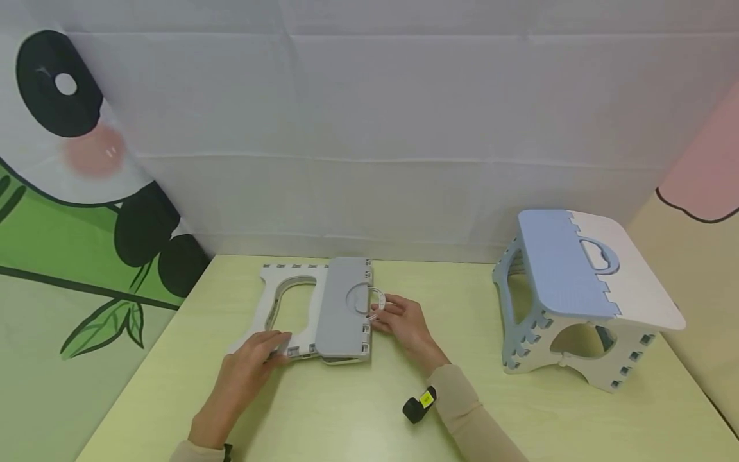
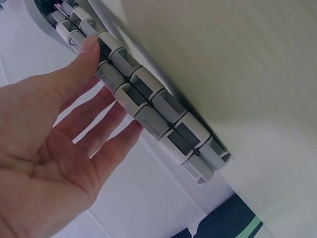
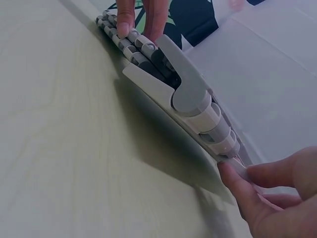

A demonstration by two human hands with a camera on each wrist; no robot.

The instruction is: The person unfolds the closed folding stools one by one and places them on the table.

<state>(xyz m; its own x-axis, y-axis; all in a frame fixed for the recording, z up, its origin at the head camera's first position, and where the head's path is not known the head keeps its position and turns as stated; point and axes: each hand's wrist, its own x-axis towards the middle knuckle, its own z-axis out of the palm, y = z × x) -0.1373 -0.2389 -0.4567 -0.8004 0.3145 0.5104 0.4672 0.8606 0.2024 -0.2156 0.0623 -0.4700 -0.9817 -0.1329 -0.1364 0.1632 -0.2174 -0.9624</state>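
Observation:
A folded grey and white step stool lies nearly flat, its grey panel to the right and its white leg frame to the left. My left hand pinches the frame's near edge, thumb on top and fingers beneath; in the left wrist view, the hinged edge runs past the thumb. At the opposite end my right hand pinches the stool's round white handle between thumb and fingers. From the right wrist, that end of the stool appears tilted and partly lifted, with a shadow below.
On the right stands an unfolded blue and white step stool with a blue handle on top. The pale wooden table meets a white cloth backdrop at its far edge. A cartoon-printed cloth hangs at the left.

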